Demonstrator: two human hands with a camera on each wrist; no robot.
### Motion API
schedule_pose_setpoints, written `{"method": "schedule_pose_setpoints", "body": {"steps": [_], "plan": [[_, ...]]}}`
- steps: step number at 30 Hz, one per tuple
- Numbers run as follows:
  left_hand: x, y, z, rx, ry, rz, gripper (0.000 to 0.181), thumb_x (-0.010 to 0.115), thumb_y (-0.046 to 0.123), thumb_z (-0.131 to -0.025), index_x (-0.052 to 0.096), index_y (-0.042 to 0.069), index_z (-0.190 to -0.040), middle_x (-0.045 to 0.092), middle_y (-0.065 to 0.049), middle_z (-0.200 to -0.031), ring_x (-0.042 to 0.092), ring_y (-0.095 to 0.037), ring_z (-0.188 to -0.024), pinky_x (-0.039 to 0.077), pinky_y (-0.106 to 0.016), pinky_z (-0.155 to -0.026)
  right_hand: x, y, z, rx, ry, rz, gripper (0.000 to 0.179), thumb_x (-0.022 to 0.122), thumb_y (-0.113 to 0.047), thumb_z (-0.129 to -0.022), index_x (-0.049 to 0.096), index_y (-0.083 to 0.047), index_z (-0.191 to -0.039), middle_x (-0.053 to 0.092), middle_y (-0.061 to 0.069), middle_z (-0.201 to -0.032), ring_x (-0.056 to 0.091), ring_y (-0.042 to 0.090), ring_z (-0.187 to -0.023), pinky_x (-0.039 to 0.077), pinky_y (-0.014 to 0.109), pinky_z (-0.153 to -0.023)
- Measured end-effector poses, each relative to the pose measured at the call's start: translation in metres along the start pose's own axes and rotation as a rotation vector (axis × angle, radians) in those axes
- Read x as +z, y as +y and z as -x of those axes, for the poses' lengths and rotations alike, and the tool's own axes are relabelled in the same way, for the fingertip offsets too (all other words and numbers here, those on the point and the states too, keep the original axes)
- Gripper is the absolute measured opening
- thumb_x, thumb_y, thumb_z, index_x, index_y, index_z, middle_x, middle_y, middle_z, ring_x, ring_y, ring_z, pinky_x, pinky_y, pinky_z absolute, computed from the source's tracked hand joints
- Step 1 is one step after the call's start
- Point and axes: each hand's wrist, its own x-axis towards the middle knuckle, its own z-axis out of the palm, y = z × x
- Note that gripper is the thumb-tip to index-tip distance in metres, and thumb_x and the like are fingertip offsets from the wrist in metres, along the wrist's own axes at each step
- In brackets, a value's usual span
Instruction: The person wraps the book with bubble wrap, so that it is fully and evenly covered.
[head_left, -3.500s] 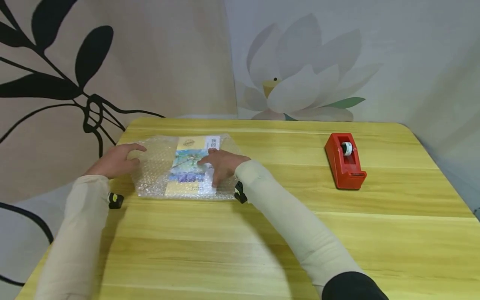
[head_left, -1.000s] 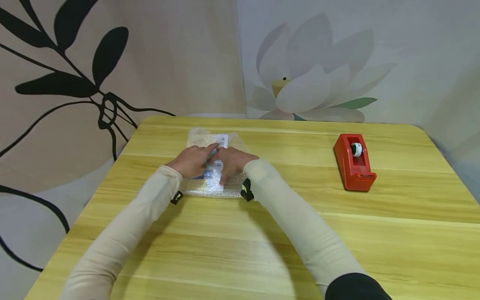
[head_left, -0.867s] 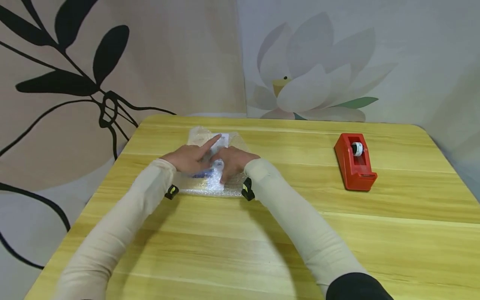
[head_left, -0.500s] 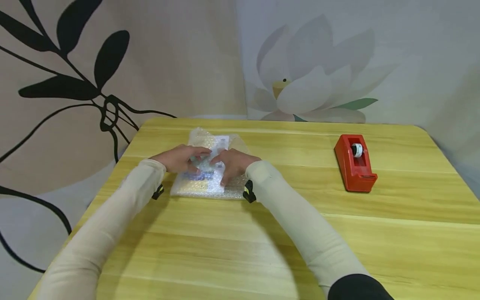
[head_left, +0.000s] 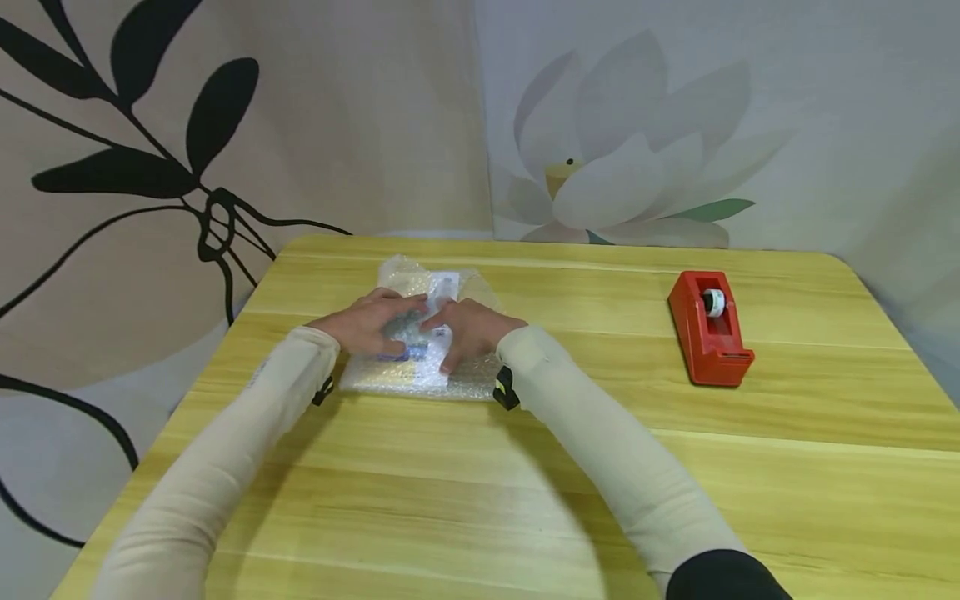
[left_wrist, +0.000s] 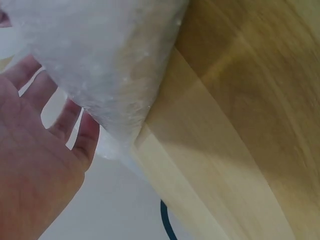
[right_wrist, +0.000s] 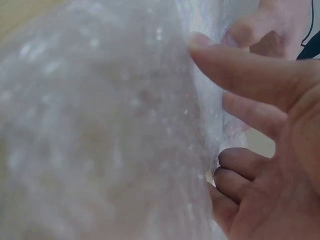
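A book [head_left: 432, 368] with a colourful cover lies on the table under clear bubble wrap [head_left: 367, 382], whose left part is folded over it. My left hand [head_left: 363, 323] rests on the folded layer, its fingers spread and touching the wrap, as the left wrist view also shows. From the right, my right hand [head_left: 474, 330] presses on the wrap over the book. In the right wrist view its thumb [right_wrist: 240, 70] lies against the bubble wrap, while the other fingers bend at the sheet's edge. The fingertips of both hands nearly meet over the book.
A red tape dispenser [head_left: 708, 333] with a small roll stands at the right of the wooden table [head_left: 420, 483]. Behind the table is a wall [head_left: 360, 117] printed with a flower and dark leaves. A black cable [head_left: 112, 421] hangs at the left.
The left hand has brought the wrap's left part over the book, moved along it, then lowered its fingers flatter onto it. The right hand has stayed on the book.
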Motion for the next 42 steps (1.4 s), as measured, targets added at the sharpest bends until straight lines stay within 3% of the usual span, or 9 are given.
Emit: {"method": "schedule_pose_setpoints", "body": {"steps": [7,9,14,20,23,25,28,34,42], "plan": [[0.002,-0.004,-0.002,0.042,0.019,-0.016,0.069,0.067,0.029,-0.08,0.036,0.025,-0.141,0.019,0.003,-0.156,0.023,-0.029,-0.135,0.025,-0.058,-0.106,-0.001,0.001,0.002,-0.026,0.032,0.052,0.075,0.08,-0.035,-0.069,0.045,-0.035,-0.135,0.015,0.01,-0.156,0.02,0.031,-0.142,0.024,0.047,-0.115],[0.004,-0.005,-0.002,0.055,0.025,-0.029,0.069,0.066,0.03,-0.08,0.035,0.024,-0.142,0.019,0.002,-0.156,0.022,-0.029,-0.136,0.023,-0.058,-0.107,0.0,0.003,0.003,-0.045,0.043,0.073,0.073,0.079,-0.037,-0.069,0.046,-0.034,-0.135,0.021,0.011,-0.154,0.035,0.028,-0.136,0.029,0.044,-0.113],[0.007,-0.007,-0.002,0.079,0.037,-0.041,0.068,0.064,0.033,-0.082,0.035,0.024,-0.143,0.018,0.0,-0.156,0.019,-0.03,-0.137,0.022,-0.058,-0.106,-0.002,0.01,0.013,-0.097,0.066,0.116,0.064,0.074,-0.038,-0.076,0.049,-0.027,-0.134,0.04,0.005,-0.147,0.05,0.023,-0.125,0.036,0.037,-0.109],[0.01,-0.013,0.001,0.079,0.046,-0.046,0.067,0.064,0.036,-0.083,0.035,0.025,-0.143,0.017,0.0,-0.156,0.019,-0.029,-0.137,0.022,-0.055,-0.108,-0.006,0.02,0.029,-0.108,0.055,0.131,0.06,0.068,-0.034,-0.083,0.045,-0.023,-0.137,0.038,0.002,-0.148,0.034,0.023,-0.138,0.028,0.04,-0.114],[0.011,-0.015,0.001,0.083,0.06,-0.046,0.068,0.064,0.036,-0.083,0.035,0.025,-0.143,0.018,0.0,-0.156,0.019,-0.03,-0.136,0.022,-0.055,-0.107,-0.008,0.025,0.036,-0.101,0.078,0.147,0.063,0.068,-0.034,-0.083,0.043,-0.022,-0.139,0.037,0.003,-0.148,0.034,0.023,-0.138,0.027,0.041,-0.115],[0.012,-0.015,0.001,0.089,0.068,-0.042,0.068,0.065,0.036,-0.083,0.035,0.024,-0.143,0.018,-0.001,-0.156,0.019,-0.03,-0.136,0.022,-0.054,-0.107,-0.009,0.029,0.042,-0.081,0.09,0.118,0.066,0.069,-0.032,-0.082,0.041,-0.022,-0.14,0.034,0.005,-0.15,0.048,0.026,-0.127,0.033,0.04,-0.111],[0.012,-0.015,0.001,0.094,0.068,-0.035,0.068,0.065,0.036,-0.082,0.035,0.023,-0.143,0.018,-0.002,-0.156,0.019,-0.03,-0.137,0.023,-0.054,-0.106,-0.01,0.036,0.051,-0.054,0.118,0.062,0.07,0.071,-0.03,-0.08,0.039,-0.02,-0.141,0.03,0.01,-0.152,0.051,0.029,-0.124,0.037,0.04,-0.109],[0.012,-0.012,0.001,0.084,0.055,-0.011,0.068,0.064,0.037,-0.083,0.034,0.024,-0.143,0.016,0.0,-0.157,0.017,-0.03,-0.138,0.021,-0.054,-0.108,-0.009,0.054,0.069,-0.017,0.179,0.013,0.072,0.072,-0.031,-0.079,0.039,-0.015,-0.14,0.031,0.011,-0.151,0.03,0.03,-0.139,0.029,0.045,-0.113],[0.013,-0.014,0.0,0.095,0.059,-0.016,0.069,0.065,0.035,-0.083,0.035,0.022,-0.143,0.018,-0.002,-0.156,0.018,-0.032,-0.137,0.021,-0.055,-0.107,-0.003,0.069,0.092,-0.034,0.197,-0.116,0.066,0.068,-0.033,-0.083,0.04,-0.015,-0.139,0.044,0.006,-0.143,0.061,0.024,-0.108,0.049,0.039,-0.094]]}}
